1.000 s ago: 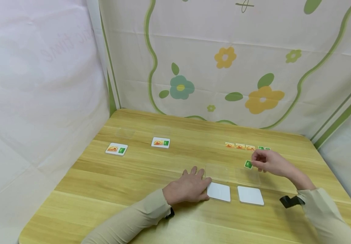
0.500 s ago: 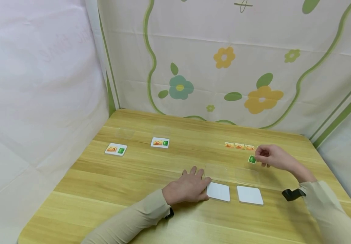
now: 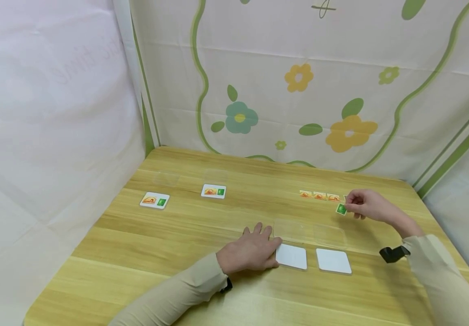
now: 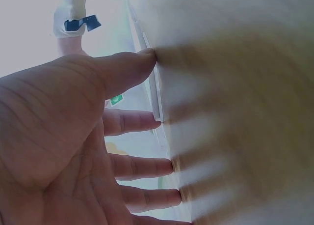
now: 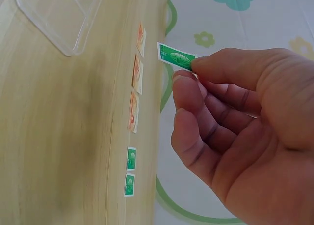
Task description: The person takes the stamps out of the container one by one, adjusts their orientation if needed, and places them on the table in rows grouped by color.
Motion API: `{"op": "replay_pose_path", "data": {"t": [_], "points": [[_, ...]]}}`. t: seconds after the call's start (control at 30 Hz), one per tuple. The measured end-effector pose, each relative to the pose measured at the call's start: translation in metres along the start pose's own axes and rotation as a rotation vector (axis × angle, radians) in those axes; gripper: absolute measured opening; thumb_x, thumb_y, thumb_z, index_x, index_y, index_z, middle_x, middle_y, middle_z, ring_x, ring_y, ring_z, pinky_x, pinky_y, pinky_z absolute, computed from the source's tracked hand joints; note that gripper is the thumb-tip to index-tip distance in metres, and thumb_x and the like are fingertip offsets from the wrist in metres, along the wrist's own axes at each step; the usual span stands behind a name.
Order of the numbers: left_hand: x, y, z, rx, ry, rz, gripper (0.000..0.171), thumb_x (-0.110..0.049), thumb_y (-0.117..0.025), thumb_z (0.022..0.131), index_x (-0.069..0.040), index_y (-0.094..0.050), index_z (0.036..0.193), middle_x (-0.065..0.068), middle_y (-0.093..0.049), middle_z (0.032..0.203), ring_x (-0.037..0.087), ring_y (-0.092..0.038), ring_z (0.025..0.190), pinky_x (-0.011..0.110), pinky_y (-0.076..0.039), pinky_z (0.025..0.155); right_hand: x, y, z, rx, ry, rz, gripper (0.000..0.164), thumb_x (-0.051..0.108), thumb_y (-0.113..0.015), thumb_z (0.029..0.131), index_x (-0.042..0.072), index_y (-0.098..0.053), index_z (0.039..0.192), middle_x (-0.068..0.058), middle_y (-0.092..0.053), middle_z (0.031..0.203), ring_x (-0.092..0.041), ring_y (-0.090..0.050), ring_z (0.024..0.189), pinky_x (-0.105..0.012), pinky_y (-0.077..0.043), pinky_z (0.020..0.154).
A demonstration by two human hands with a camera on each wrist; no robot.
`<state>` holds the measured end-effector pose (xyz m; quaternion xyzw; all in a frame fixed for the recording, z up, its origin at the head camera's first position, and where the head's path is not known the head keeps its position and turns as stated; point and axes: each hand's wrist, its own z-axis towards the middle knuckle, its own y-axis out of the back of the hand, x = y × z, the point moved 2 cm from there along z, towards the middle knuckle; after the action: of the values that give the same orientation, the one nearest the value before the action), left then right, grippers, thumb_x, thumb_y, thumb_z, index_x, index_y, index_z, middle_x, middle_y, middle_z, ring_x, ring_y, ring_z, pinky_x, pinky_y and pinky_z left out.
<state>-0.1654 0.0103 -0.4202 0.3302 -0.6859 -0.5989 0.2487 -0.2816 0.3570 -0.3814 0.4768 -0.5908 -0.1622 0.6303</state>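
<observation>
Between thumb and forefinger, my right hand (image 3: 366,206) pinches a small green stamp (image 5: 175,56) with a white border, raised over the table. Below it, a row of stamps lies toward the back: orange stamps (image 5: 138,73) and green stamps (image 5: 130,184), the green ones mostly hidden by the hand in the head view. My left hand (image 3: 251,251) rests on the tabletop, fingers spread and straight. Its thumb and forefinger tips touch the edge of a white square card (image 3: 291,256). A second white card (image 3: 334,261) lies to the right of the first.
Two clear plastic lids (image 3: 289,231) (image 5: 59,18) lie behind the white cards. Toward the left back are a white card with an orange and a green stamp (image 3: 155,200) and a similar stamped card (image 3: 213,191). A printed cloth (image 3: 283,99) hangs behind the wooden table (image 3: 145,244).
My right hand has moved back and slightly right with the green stamp, over the row of stamps. The left hand stays where it was.
</observation>
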Motion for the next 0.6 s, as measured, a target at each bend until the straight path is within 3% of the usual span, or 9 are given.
{"op": "replay_pose_path", "data": {"t": [0.6], "points": [[0.000, 0.000, -0.001, -0.017, -0.011, 0.004, 0.036, -0.053, -0.058, 0.094, -0.026, -0.055, 0.118, 0.003, -0.054, 0.120, 0.029, -0.050, 0.118, 0.051, -0.049, 0.089, -0.015, 0.013, 0.003, 0.015, -0.041, -0.003, 0.018, 0.019, -0.060, 0.098, 0.001, -0.061, 0.098, -0.011, -0.063, 0.084, -0.021, -0.062, 0.065, -0.033, -0.054, 0.059]]}}
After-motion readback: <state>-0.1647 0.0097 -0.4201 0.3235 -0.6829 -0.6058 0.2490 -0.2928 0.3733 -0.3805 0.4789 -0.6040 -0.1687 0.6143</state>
